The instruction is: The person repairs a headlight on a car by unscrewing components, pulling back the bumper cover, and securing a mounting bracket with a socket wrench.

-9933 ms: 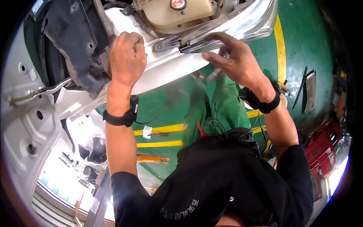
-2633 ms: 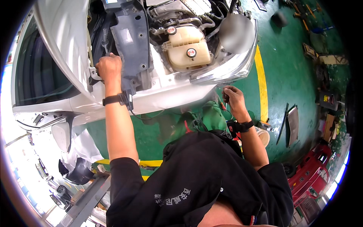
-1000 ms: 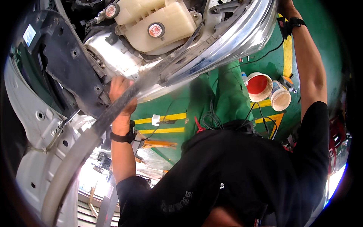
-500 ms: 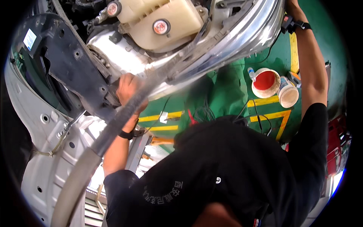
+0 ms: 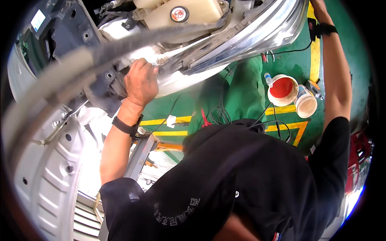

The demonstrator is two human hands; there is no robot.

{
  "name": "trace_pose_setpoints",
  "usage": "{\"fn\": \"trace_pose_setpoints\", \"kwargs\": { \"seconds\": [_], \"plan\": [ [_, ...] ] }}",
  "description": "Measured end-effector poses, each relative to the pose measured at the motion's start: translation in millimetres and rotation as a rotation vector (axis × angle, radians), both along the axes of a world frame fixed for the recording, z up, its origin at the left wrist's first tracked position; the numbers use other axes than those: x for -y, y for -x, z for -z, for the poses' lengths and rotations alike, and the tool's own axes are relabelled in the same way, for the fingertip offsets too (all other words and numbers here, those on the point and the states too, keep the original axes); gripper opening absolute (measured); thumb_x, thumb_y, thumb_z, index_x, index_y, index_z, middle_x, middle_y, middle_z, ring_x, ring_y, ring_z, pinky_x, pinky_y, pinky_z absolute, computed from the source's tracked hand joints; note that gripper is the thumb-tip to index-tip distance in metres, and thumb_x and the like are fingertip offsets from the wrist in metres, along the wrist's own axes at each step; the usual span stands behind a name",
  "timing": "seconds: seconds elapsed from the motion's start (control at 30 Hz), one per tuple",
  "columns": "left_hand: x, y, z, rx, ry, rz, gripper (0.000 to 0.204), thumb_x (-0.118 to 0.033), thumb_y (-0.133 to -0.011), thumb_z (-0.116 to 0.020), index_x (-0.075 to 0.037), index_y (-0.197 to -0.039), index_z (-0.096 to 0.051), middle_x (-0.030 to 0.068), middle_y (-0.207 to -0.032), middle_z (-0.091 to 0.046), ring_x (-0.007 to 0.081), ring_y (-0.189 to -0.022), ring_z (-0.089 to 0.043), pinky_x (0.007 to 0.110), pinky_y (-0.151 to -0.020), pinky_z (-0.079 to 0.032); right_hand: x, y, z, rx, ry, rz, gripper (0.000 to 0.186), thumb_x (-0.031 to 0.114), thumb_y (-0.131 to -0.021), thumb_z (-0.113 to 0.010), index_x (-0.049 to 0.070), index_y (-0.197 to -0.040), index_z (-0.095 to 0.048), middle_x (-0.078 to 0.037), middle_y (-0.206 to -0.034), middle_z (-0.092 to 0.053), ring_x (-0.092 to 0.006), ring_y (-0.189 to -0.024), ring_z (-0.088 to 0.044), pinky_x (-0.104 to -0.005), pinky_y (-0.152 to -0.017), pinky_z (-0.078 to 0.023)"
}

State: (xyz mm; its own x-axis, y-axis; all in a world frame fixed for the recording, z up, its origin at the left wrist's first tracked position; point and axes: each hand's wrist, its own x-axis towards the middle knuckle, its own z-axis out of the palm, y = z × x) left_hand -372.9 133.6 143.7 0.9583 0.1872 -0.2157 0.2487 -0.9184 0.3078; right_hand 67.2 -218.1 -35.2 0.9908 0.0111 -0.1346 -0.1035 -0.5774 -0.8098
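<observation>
My left hand (image 5: 141, 82) is closed at the inner end of a clear car headlight (image 5: 257, 38), beside a dark, dirty panel (image 5: 78, 40). Its curled fingertips are hidden, so what they grip does not show. Only the back part of my right hand (image 5: 318, 7) shows at the top edge, by the headlight's outer end; its fingers are out of view. A long, blurred grey-black hose or strip (image 5: 74, 70) arches close to the camera, above my left hand. Below the headlight runs a white body edge (image 5: 189, 81).
A cream plastic tank (image 5: 203, 20) with a round cap sits behind the headlight. On the green floor stand a bucket (image 5: 294, 86) with red inside and a pale tub (image 5: 306, 106). Black cables (image 5: 219, 114) lie near my legs. White ribbed body metal (image 5: 50, 160) fills the left.
The hose or strip has swung up and left, uncovering my left wrist. My left hand has shifted slightly right in view. The engine parts sit higher in the picture.
</observation>
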Motion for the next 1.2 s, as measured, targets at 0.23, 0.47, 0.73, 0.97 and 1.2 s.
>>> {"fn": "trace_pose_setpoints", "kwargs": {
  "seconds": [0.23, 0.47, 0.73, 0.97, 1.2],
  "plan": [
    [-1.5, 6.4, 12.6, 0.22, -0.036, 0.018, 0.017, -0.013, -0.085, -0.064, -0.003, -0.073, -0.057, 0.0134, -0.079, -0.054, 0.0369, -0.078, -0.057, 0.047, -0.065, -0.048, -51.3, 178.8, -131.5, 0.569, 0.026, -0.538, 0.019, 0.008, -0.086, -0.073, 0.002, -0.104, -0.071, -0.009, -0.086, -0.071, -0.0192, -0.081, -0.069, -0.0281, -0.073, -0.055],
    [3.5, 2.5, 11.6, 0.163, -0.063, -0.004, 0.024, -0.02, -0.091, -0.063, -0.002, -0.074, -0.059, 0.0113, -0.08, -0.056, 0.0336, -0.079, -0.058, 0.045, -0.066, -0.048, -175.2, 290.9, -133.5, 0.434, -0.209, -1.122, 0.026, 0.028, -0.091, -0.065, 0.006, -0.105, -0.065, -0.014, -0.086, -0.065, -0.035, -0.088, -0.064, -0.0463, -0.08, -0.051],
    [1.1, 5.6, 11.3, 0.121, -0.048, -0.056, 0.026, -0.024, -0.093, -0.061, -0.003, -0.077, -0.065, 0.0096, -0.08, -0.057, 0.0316, -0.081, -0.059, 0.044, -0.067, -0.049, -216.1, 264.2, -137.7, -0.316, 0.035, -1.657, 0.052, 0.049, -0.1, -0.049, 0.004, -0.122, -0.062, -0.021, -0.106, -0.067, -0.0376, -0.101, -0.062, -0.0439, -0.09, -0.049],
    [6.7, 8.1, 9.4, 0.114, -0.033, -0.098, 0.027, -0.023, -0.088, -0.066, -0.003, -0.071, -0.064, 0.0086, -0.081, -0.059, 0.0304, -0.082, -0.06, 0.043, -0.067, -0.05, -206.4, 277.3, -120.1, 0.125, 0.003, -1.667, 0.034, 0.036, -0.1, -0.053, 0.002, -0.101, -0.058, -0.019, -0.079, -0.063, -0.041, -0.082, -0.063, -0.0494, -0.073, -0.049],
    [-6.5, 9.9, -1.5, 0.065, 0.17, -0.089, 0.02, -0.02, -0.083, -0.07, 0.0, -0.086, -0.069, 0.0106, -0.09, -0.062, 0.0312, -0.088, -0.061, 0.043, -0.071, -0.051, -210.2, 271.4, -120.3, 0.048, -0.018, -1.669, 0.04, 0.04, -0.099, -0.055, 0.003, -0.115, -0.061, -0.018, -0.08, -0.063, -0.0391, -0.081, -0.063, -0.0481, -0.073, -0.05]
  ]
}}
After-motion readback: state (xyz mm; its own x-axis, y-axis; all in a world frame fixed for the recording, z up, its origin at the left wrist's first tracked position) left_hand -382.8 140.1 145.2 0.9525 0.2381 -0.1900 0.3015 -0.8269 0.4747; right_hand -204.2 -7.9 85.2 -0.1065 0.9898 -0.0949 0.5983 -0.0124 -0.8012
